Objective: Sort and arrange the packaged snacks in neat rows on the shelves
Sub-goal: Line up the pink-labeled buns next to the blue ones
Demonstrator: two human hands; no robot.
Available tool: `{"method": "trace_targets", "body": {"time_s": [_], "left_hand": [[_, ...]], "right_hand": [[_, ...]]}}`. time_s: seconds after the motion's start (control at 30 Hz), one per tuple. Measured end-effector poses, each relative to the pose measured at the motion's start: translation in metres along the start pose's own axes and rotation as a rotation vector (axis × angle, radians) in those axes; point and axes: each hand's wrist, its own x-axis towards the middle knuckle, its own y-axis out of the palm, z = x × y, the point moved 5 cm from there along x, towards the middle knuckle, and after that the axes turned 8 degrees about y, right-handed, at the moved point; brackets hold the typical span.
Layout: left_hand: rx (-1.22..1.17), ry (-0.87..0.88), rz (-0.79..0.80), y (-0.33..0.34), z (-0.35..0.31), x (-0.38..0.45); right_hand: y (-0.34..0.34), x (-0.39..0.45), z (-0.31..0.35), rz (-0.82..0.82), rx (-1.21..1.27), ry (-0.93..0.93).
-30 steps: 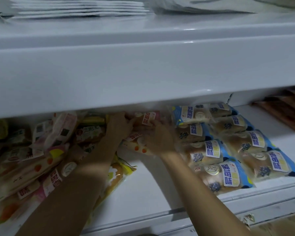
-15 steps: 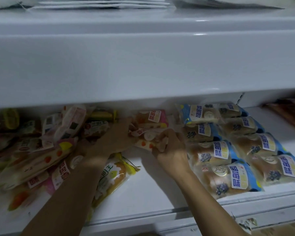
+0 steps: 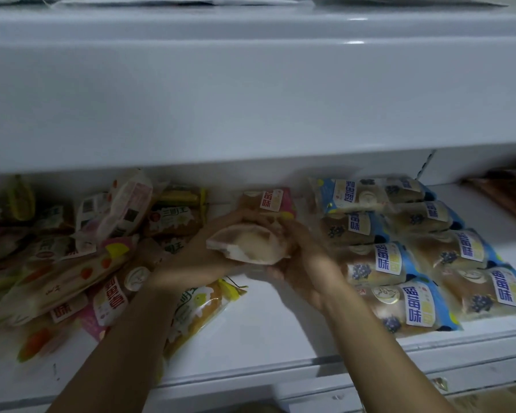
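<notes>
Both my hands hold one pale snack packet (image 3: pixel 246 244) above the white lower shelf (image 3: pixel 268 329), its plain underside turned towards me. My left hand (image 3: pixel 197 257) grips its left end and my right hand (image 3: pixel 304 257) grips its right end. Just behind it lies a pink-labelled packet (image 3: pixel 270 201). To the right, blue-labelled blueberry bread packets (image 3: pixel 414 251) lie in two neat rows. On the left sits a loose heap of mixed pink, orange and yellow packets (image 3: pixel 81 251). A yellow packet (image 3: pixel 203 305) lies partly under my left forearm.
The white upper shelf front (image 3: pixel 251 96) overhangs and hides the back of the lower shelf. Flat white packs (image 3: pixel 191 0) lie on top of it. Brown packets (image 3: pixel 507 195) show at the far right. A metal rail (image 3: pixel 370 365) edges the shelf front.
Both hands have drawn back from deep in the shelf towards me, bringing the pale packet forward and turning it so its plain side shows.
</notes>
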Motion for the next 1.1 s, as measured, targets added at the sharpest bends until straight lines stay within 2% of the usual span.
{"method": "trace_targets", "body": {"time_s": [0.07, 0.1, 0.2, 0.27, 0.3, 0.4, 0.47, 0.57, 0.73, 0.8, 0.87, 0.97, 1.1], "left_hand": [[-0.106, -0.042, -0.029, 0.007, -0.005, -0.003], [-0.175, -0.051, -0.101, 0.006, -0.008, -0.005], [-0.428, -0.029, -0.303, -0.008, 0.002, -0.007], [-0.64, -0.177, -0.384, -0.009, 0.005, -0.013], [-0.661, -0.253, -0.42, -0.006, 0.009, -0.014], [-0.12, -0.204, -0.344, -0.006, 0.01, -0.007], [0.076, -0.222, -0.324, -0.006, 0.016, 0.002], [0.164, -0.237, -0.316, -0.002, 0.017, 0.018], [0.308, -0.19, -0.362, 0.005, 0.015, 0.032], [0.346, -0.165, -0.373, 0.007, 0.017, 0.032], [0.355, -0.154, -0.376, 0.009, 0.015, 0.031], [0.381, -0.161, -0.36, 0.01, 0.008, 0.028], [0.384, 0.107, -0.515, -0.01, -0.028, -0.001]], "right_hand": [[0.001, 0.002, -0.004, 0.003, 0.115, -0.022], [-0.003, 0.003, -0.003, -0.062, 0.122, -0.086], [-0.023, 0.004, 0.004, -0.328, -0.036, -0.342], [-0.027, 0.005, 0.009, -0.453, -0.19, -0.418], [-0.026, 0.007, 0.011, -0.49, -0.278, -0.449], [-0.018, 0.013, 0.015, -0.559, -0.542, -0.568], [-0.018, 0.018, 0.013, -0.599, -0.788, -0.582], [-0.024, 0.026, 0.002, -0.572, -1.145, -0.629], [-0.025, 0.026, -0.006, -0.61, -1.426, -0.799], [-0.026, 0.026, -0.007, -0.615, -1.463, -0.773], [-0.028, 0.034, -0.016, -0.504, -1.421, -0.714], [-0.021, 0.021, -0.009, -0.532, -1.291, -0.728], [-0.008, -0.019, 0.0, -0.613, -1.222, -0.878]]}}
